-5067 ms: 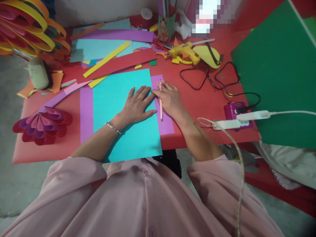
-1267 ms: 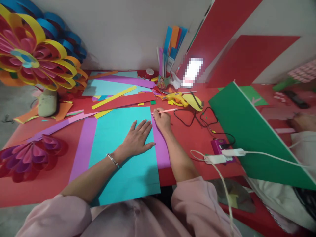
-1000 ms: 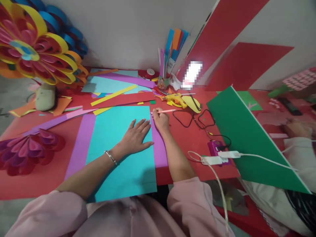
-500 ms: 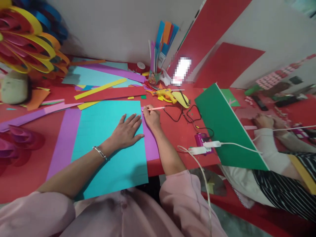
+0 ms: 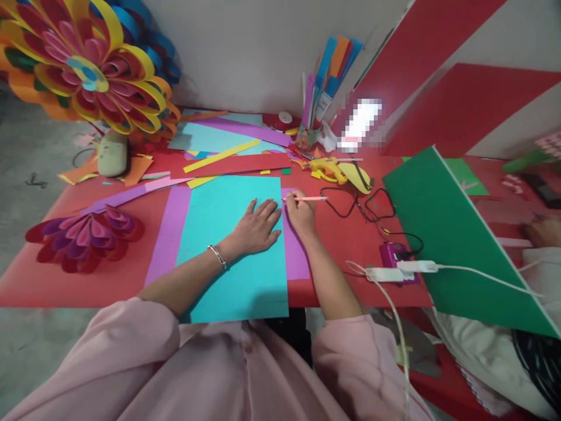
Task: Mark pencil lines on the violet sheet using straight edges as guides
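Observation:
My left hand (image 5: 258, 228) lies flat with fingers spread on a turquoise paper sheet (image 5: 232, 286), close to its right edge. Under that sheet is a purple paper sheet (image 5: 297, 257), which shows on both sides of it. My right hand (image 5: 300, 211) is closed round a pink pencil (image 5: 313, 199). The pencil's tip is at the turquoise sheet's right edge, over the purple paper. Whether the tip touches the paper, I cannot tell.
Paper strips, a yellow glue gun (image 5: 328, 169) and a cup of strips (image 5: 307, 137) stand behind. At left are a paper flower (image 5: 92, 76) and a looped paper piece (image 5: 87, 237). Rightward, a purple power strip (image 5: 394, 257) with cables and a green board (image 5: 464, 251) stand near another person's arm.
The camera view has turned left, so everything appears further right. My left hand stays flat on the turquoise sheet; my right hand still holds the pencil at its edge.

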Motion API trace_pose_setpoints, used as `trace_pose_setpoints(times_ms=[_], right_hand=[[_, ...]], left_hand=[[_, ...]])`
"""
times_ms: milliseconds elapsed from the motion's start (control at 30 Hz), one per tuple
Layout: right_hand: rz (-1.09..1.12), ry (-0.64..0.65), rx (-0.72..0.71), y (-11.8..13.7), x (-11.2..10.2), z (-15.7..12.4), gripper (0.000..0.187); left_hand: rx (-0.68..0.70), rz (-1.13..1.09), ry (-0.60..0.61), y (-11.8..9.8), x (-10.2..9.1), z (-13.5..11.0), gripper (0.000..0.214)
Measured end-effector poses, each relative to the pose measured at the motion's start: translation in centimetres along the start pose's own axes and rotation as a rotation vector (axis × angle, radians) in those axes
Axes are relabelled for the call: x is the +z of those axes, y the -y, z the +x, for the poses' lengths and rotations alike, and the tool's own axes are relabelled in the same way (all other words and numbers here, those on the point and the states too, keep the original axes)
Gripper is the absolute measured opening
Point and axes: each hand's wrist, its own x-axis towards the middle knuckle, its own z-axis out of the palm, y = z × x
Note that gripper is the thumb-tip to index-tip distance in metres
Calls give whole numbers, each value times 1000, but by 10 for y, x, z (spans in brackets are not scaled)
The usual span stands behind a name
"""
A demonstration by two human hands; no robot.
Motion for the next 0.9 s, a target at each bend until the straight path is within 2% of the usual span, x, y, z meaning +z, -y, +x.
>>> trace_pose_setpoints(times_ms=[267,700,900], right_hand=[[-5,38,-17,5,-15,-28,36],[-26,149,-84,26,-59,-113,31],[-53,138,-123,42,-77,-152,29]], left_hand=[[27,7,-57,2,4,-1,56],[46,24,-73,4,5,-2,55],[36,-19,-74,6,7,-1,57]])
